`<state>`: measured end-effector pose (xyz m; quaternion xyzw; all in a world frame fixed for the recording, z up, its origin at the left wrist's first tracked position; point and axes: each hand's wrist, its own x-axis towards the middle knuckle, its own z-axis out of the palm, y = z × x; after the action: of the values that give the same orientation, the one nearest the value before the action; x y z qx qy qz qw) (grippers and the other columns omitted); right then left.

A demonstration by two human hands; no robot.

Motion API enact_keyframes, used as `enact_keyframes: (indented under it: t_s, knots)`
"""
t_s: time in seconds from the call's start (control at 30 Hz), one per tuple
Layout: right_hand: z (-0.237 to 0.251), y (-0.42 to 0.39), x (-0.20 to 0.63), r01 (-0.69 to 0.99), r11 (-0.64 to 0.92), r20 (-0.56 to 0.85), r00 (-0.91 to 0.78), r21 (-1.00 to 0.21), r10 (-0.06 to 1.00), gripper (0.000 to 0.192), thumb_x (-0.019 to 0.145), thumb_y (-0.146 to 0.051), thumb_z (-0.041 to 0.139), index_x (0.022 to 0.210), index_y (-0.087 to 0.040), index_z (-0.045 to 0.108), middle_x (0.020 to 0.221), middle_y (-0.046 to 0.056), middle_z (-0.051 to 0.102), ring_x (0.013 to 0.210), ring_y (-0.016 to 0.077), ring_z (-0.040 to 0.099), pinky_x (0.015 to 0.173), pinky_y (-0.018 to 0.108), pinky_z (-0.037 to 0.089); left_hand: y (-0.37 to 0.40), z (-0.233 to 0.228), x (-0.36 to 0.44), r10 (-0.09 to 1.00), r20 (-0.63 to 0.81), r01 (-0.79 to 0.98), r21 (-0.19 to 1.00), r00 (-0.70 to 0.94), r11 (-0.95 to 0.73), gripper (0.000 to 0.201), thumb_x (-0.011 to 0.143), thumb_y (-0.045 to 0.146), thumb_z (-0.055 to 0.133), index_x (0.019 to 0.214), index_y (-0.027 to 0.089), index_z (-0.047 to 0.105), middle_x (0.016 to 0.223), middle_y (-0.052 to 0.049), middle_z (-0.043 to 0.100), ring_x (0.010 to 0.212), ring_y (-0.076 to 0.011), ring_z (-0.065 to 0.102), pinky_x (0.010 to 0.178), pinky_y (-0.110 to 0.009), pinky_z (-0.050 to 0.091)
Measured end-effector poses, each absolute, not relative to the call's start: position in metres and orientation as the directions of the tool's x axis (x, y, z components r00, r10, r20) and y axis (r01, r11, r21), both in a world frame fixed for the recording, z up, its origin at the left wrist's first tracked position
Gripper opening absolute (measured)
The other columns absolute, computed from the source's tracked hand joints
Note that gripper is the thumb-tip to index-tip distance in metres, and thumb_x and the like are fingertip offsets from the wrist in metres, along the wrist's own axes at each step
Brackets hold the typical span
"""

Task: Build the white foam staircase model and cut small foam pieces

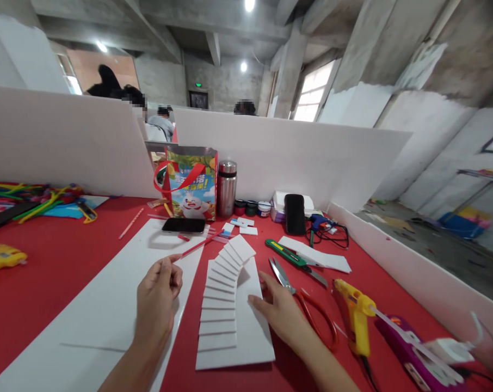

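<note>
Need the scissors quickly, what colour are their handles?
Red, on the scissors beside the right hand; clearest in the head view.

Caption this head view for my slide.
Left hand holds a red stick; right hand rests on a white foam staircase.

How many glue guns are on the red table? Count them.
2. One yellow glue gun lies right of the right hand, beside the scissors; another sits at the far left edge. Others may be hidden.
</note>
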<state>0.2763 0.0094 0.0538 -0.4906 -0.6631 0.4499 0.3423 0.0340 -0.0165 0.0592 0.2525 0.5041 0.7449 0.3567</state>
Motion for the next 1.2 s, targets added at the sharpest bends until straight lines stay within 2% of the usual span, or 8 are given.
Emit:
enact_keyframes:
  t_s: [0.13,0.37,0.5,0.6,0.7,0.9,1.07,1.2]
  knots:
    - [0.057,0.005,0.278,0.723,0.314,0.174,-0.264,-0.616,0.949,0.034,0.094,-0.031,0.051,0.119,-0.012,0.065,0.112,0.017,0.072,0.101,0.0306,0.068,0.089,0.042,0.051,-0.017,0.062,0.035,0.789,0.003,-0.256,0.945,-0.614,-0.203,0.033,0.086,0.047,0.071,0.094,0.015,0.070,0.055,0.006,0.048,0.049,-0.0056,0.031,0.044,-0.016,0.024]
    - [0.081,-0.010,0.296,0.907,0.301,0.293,-0.215,-0.293,0.932,0.037,0.100,-0.029,0.040,0.126,-0.016,0.063,0.114,0.017,0.073,0.091,0.0297,0.073,0.074,0.037,0.054,-0.020,0.063,0.034,0.790,-0.017,-0.226,0.962,-0.613,-0.156,0.036,0.083,0.048,0.074,0.074,0.014,0.067,0.056,0.003,0.055,0.047,-0.0058,0.035,0.043,-0.018,0.026]
    - [0.089,-0.034,0.315,0.995,0.073,0.120,-0.064,-0.066,0.991,0.036,0.100,-0.030,0.043,0.129,-0.018,0.062,0.103,0.017,0.074,0.072,0.0275,0.074,0.059,0.033,0.051,-0.024,0.063,0.037,0.774,0.036,-0.147,0.975,-0.632,-0.166,0.045,0.091,0.046,0.065,0.059,0.014,0.059,0.073,-0.003,0.066,0.049,-0.0053,0.039,0.044,-0.020,0.029]
    - [0.083,-0.046,0.321,0.997,-0.014,0.004,0.013,0.079,1.000,0.035,0.098,-0.029,0.051,0.128,-0.016,0.061,0.102,0.019,0.073,0.073,0.0275,0.075,0.054,0.029,0.050,-0.028,0.064,0.040,0.790,0.040,-0.136,0.979,-0.612,-0.154,0.034,0.093,0.042,0.063,0.072,0.016,0.067,0.066,0.001,0.060,0.049,-0.0064,0.037,0.045,-0.020,0.029]
    - [0.071,-0.045,0.321,0.980,-0.032,-0.029,0.039,0.199,0.999,0.027,0.096,-0.012,0.049,0.117,-0.015,0.066,0.101,0.019,0.071,0.070,0.0239,0.075,0.051,0.025,0.048,-0.029,0.063,0.042,0.809,0.045,-0.119,0.983,-0.586,-0.141,0.030,0.093,0.040,0.063,0.074,0.017,0.067,0.060,0.003,0.053,0.050,-0.0073,0.035,0.045,-0.020,0.029]
    - [0.063,-0.025,0.311,0.980,0.022,-0.058,-0.010,0.199,0.998,0.041,0.084,0.011,0.039,0.107,-0.011,0.066,0.099,0.019,0.071,0.072,0.0211,0.076,0.048,0.022,0.044,-0.026,0.059,0.041,0.822,0.056,-0.098,0.986,-0.567,-0.135,0.035,0.092,0.045,0.063,0.069,0.018,0.063,0.062,0.001,0.056,0.054,-0.0098,0.041,0.048,-0.021,0.035]
    - [0.069,-0.013,0.304,0.986,0.016,-0.093,0.000,0.168,0.996,0.027,0.087,0.000,0.047,0.104,-0.011,0.064,0.095,0.019,0.073,0.077,0.0274,0.077,0.051,0.026,0.044,-0.023,0.063,0.040,0.788,0.046,-0.130,0.979,-0.614,-0.158,0.038,0.092,0.048,0.064,0.071,0.017,0.064,0.064,0.000,0.061,0.050,-0.0089,0.039,0.043,-0.021,0.031]
    - [0.075,-0.009,0.310,1.000,-0.001,-0.154,0.002,0.006,0.988,0.022,0.086,-0.010,0.052,0.106,-0.013,0.061,0.084,0.014,0.074,0.082,0.0309,0.076,0.055,0.029,0.039,-0.028,0.070,0.040,0.785,0.061,-0.153,0.969,-0.617,-0.196,0.036,0.090,0.050,0.065,0.080,0.017,0.071,0.057,0.000,0.060,0.044,-0.0084,0.038,0.040,-0.021,0.029]
